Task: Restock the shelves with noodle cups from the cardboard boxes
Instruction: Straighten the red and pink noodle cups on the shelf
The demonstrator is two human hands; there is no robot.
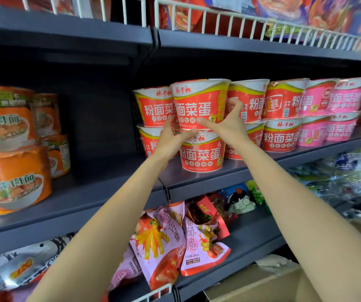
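Gripping the upper red noodle cup (pixel 200 103) from both sides, left hand (pixel 170 141) low on its base, right hand (pixel 229 125) curled round its flank, perched on the lower cup (pixel 201 152) just beneath both hands. Likely to topple off the shelf edge (pixel 207 182) if let go off-centre. Readable on both: 粉面菜蛋. Left of the hands, orange tubs (pixel 12 182) marked 牛肉面.

**Both hands on the top red cup**

The left hand (pixel 170 136) and right hand (pixel 229 123) grip the top red cup (pixel 199 103), stacked on another red cup (pixel 201 151). Right of it stand pink cups (pixel 345 97); left, orange tubs (pixel 7 127). Below right, a cardboard box (pixel 262 284).
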